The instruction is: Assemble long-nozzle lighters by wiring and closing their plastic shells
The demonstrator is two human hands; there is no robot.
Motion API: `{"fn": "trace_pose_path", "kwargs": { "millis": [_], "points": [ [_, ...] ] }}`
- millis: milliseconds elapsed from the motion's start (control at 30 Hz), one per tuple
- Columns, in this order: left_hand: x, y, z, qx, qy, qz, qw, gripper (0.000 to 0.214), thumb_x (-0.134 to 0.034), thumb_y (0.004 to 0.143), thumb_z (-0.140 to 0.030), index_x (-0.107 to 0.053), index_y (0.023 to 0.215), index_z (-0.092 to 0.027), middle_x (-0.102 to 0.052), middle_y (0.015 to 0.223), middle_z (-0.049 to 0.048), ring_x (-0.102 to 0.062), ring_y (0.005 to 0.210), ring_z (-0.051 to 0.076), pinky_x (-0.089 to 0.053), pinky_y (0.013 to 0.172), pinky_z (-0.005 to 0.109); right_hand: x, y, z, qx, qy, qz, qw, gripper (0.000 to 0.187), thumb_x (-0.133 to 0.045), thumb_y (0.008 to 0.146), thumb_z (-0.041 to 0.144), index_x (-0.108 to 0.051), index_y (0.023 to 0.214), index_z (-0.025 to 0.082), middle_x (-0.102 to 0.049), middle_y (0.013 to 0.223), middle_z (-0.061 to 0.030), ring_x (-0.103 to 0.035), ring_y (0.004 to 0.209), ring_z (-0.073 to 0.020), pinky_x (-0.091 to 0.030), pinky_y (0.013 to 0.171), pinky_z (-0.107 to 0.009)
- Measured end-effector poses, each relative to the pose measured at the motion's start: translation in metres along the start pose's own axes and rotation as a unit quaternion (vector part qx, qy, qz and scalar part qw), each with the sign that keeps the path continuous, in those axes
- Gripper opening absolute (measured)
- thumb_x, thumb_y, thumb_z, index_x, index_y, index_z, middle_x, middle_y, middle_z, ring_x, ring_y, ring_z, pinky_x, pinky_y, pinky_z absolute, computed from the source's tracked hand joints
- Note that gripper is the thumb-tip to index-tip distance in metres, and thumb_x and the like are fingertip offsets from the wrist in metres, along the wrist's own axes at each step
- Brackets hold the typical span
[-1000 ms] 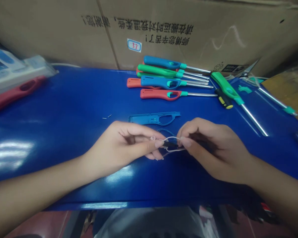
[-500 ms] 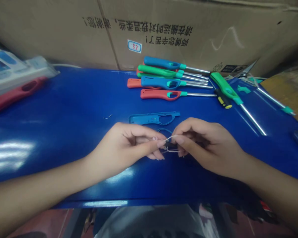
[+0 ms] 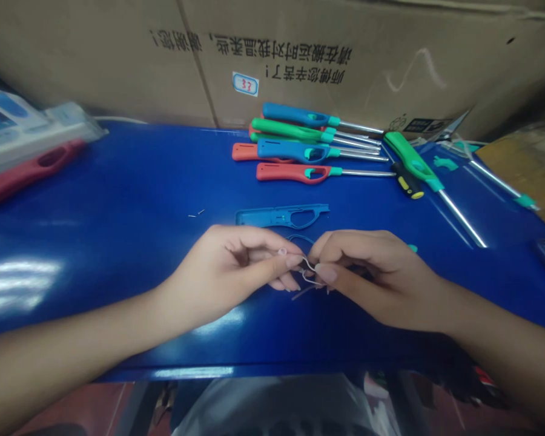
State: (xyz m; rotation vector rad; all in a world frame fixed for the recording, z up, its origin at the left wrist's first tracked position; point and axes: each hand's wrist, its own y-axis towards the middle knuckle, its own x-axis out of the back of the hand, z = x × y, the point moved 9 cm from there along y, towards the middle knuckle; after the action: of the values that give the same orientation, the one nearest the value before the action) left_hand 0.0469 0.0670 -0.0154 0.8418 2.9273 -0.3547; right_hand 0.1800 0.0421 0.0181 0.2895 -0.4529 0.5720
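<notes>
My left hand (image 3: 236, 266) pinches one end of a thin clear tube (image 3: 305, 266) between thumb and forefinger. My right hand (image 3: 372, 275) pinches the same tube close beside it, fingers curled; what else lies under those fingers is hidden. Both hands hover just above the blue table (image 3: 118, 200), fingertips almost touching. Right behind them lies an open blue lighter shell half (image 3: 282, 216) and a small blue trigger ring (image 3: 300, 239).
Several finished long-nosed lighters (image 3: 309, 151) in blue, green and red lie at the back, with a green one (image 3: 413, 160) and a screwdriver (image 3: 409, 181) to their right. Cardboard boxes (image 3: 300, 48) stand behind. A red lighter (image 3: 27, 172) and packaging lie at far left.
My right hand has slid left and down along the tube, closer to my left fingertips. The small dark part seen between the hands earlier is now out of sight.
</notes>
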Motion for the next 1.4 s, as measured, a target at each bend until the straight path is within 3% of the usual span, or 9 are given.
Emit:
{"fn": "trace_pose_path", "kwargs": {
  "millis": [267,433,767,1067,1200,1400],
  "points": [
    [0.002,-0.001,-0.004,-0.019,0.059,-0.010,0.998,0.004,-0.076,0.091,-0.013,-0.080,0.089,-0.013,-0.081,0.072,0.0004,-0.079,0.066,0.010,-0.064,0.066,0.010,-0.002,-0.003,-0.015,-0.051,0.048,0.012,0.997,0.007,-0.062,0.105,0.024,-0.065,0.100,0.021,-0.070,0.095,-0.0011,-0.068,0.080,-0.0111,-0.054,0.068,-0.022],
    [0.004,0.000,-0.003,-0.014,0.078,-0.015,0.997,0.005,-0.076,0.091,-0.015,-0.080,0.089,-0.014,-0.081,0.070,0.0012,-0.078,0.064,0.012,-0.064,0.065,0.013,0.000,-0.007,-0.022,-0.074,0.044,0.016,0.996,0.012,-0.058,0.108,0.030,-0.066,0.108,0.021,-0.072,0.088,-0.0004,-0.069,0.075,-0.0115,-0.055,0.067,-0.022],
    [0.004,0.002,-0.001,-0.013,0.055,-0.008,0.998,0.005,-0.077,0.091,-0.012,-0.080,0.088,-0.014,-0.082,0.072,0.0010,-0.078,0.064,0.009,-0.063,0.065,0.009,-0.004,-0.002,-0.025,-0.109,0.083,0.033,0.990,0.019,-0.060,0.107,0.034,-0.067,0.096,0.019,-0.073,0.084,0.0003,-0.072,0.073,-0.0104,-0.058,0.065,-0.019],
    [-0.004,-0.002,0.008,0.064,-0.062,0.018,0.996,0.008,-0.075,0.096,-0.014,-0.080,0.090,-0.015,-0.083,0.076,0.0005,-0.082,0.071,0.012,-0.065,0.068,0.010,0.000,-0.002,-0.024,-0.121,0.090,-0.013,0.988,0.020,-0.068,0.102,0.035,-0.066,0.092,0.019,-0.070,0.079,0.0011,-0.067,0.066,-0.0098,-0.056,0.060,-0.020],
    [-0.006,-0.002,0.008,0.058,-0.093,0.025,0.994,0.009,-0.075,0.096,-0.014,-0.083,0.097,-0.018,-0.084,0.080,0.0000,-0.082,0.075,0.012,-0.067,0.071,0.012,0.001,-0.001,-0.023,-0.120,0.107,-0.017,0.987,0.019,-0.069,0.101,0.033,-0.065,0.090,0.018,-0.068,0.077,0.0019,-0.065,0.065,-0.0089,-0.056,0.059,-0.019],
    [-0.005,-0.003,0.003,0.025,-0.087,0.011,0.996,0.019,-0.074,0.091,0.000,-0.085,0.094,-0.017,-0.083,0.075,-0.0002,-0.081,0.070,0.011,-0.065,0.067,0.009,-0.002,-0.001,-0.026,-0.135,0.139,-0.013,0.981,0.022,-0.066,0.103,0.036,-0.066,0.090,0.018,-0.070,0.080,0.0001,-0.066,0.067,-0.0104,-0.057,0.061,-0.021]
  ]
}}
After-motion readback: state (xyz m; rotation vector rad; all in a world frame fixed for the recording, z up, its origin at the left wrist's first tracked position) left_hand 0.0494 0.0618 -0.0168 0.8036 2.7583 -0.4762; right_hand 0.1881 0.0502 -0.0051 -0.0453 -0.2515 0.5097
